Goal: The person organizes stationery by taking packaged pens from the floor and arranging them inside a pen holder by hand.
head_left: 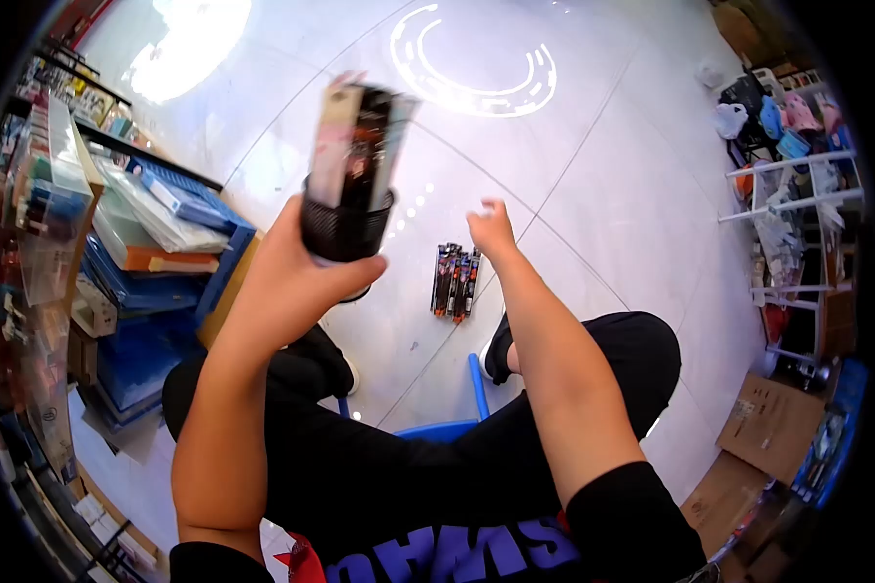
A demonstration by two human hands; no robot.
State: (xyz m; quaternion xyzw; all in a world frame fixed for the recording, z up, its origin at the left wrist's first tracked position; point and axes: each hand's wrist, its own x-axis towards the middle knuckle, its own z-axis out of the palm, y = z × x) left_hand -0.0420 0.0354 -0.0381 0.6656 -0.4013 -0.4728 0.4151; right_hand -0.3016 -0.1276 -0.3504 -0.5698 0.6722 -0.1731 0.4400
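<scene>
Tiled floor (603, 243), rack (795, 205), mesh cup (345, 229), perhaps pens (455, 284)

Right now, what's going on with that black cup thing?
A person's left hand is holding up a black mesh cup with tall, flat things sticking out; they're too blurry to name. The right hand reaches out over the floor, with nothing visible in it. Near it, a small bunch of dark, slim packets lies on the tiles.

Stacked goods (160, 228), some blue, stand at left; at right, a white rack (797, 205), with cardboard boxes (770, 426) nearer.
</scene>
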